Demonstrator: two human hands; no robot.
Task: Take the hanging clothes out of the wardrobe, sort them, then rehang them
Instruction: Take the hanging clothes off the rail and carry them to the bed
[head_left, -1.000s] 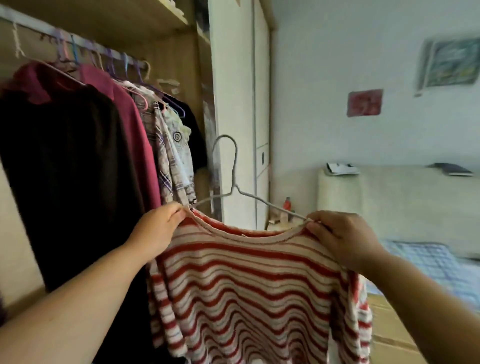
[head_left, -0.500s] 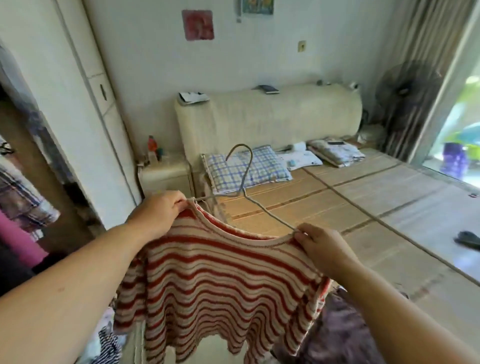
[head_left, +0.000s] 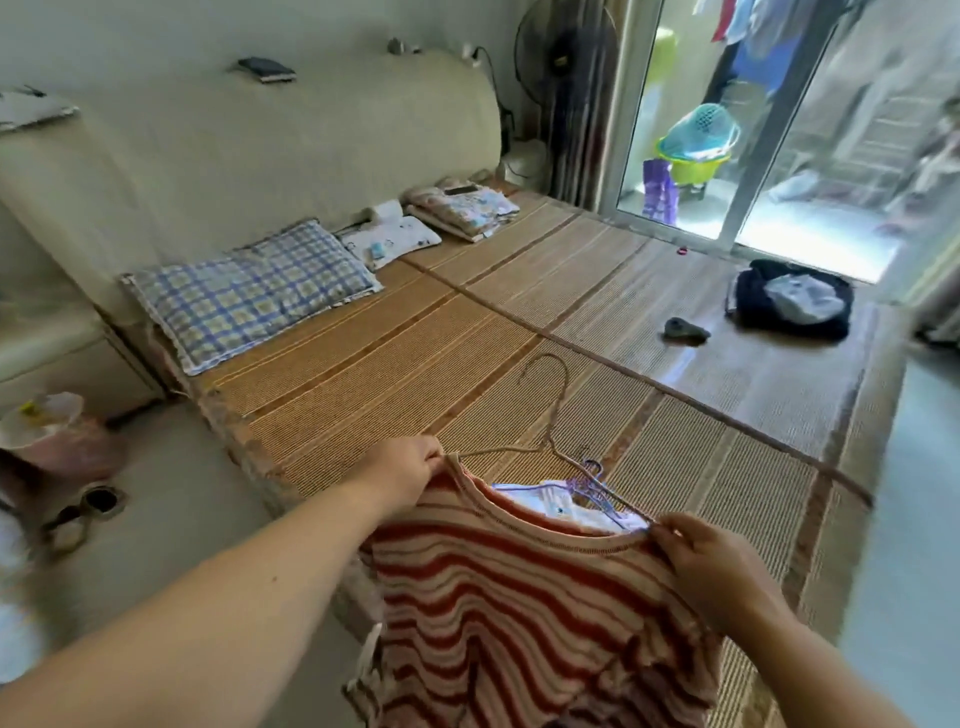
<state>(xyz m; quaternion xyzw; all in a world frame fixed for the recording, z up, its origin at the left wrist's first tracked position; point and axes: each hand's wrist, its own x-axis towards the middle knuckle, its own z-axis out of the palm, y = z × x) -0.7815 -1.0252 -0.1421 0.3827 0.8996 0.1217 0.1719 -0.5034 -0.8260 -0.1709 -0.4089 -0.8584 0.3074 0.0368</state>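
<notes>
Now | left hand (head_left: 402, 470) and right hand (head_left: 711, 558) each pinched a shoulder of striped sweater (head_left: 519, 597) on wire hanger (head_left: 546, 446) | held over bed mat (head_left: 415, 364) near edge, above hanger pile (head_left: 561, 504) | judged: lower flat, shoulders level.

The red-and-cream striped top (head_left: 519, 597) hangs spread between my left hand (head_left: 405, 470) and right hand (head_left: 711, 561), one shoulder pinched in each. Its wire hanger (head_left: 548, 441) rises from the neckline between them, hook pointing away. Behind the neckline, left of my right hand, lies a white garment (head_left: 545, 501) with purple hangers (head_left: 592, 478).
</notes>
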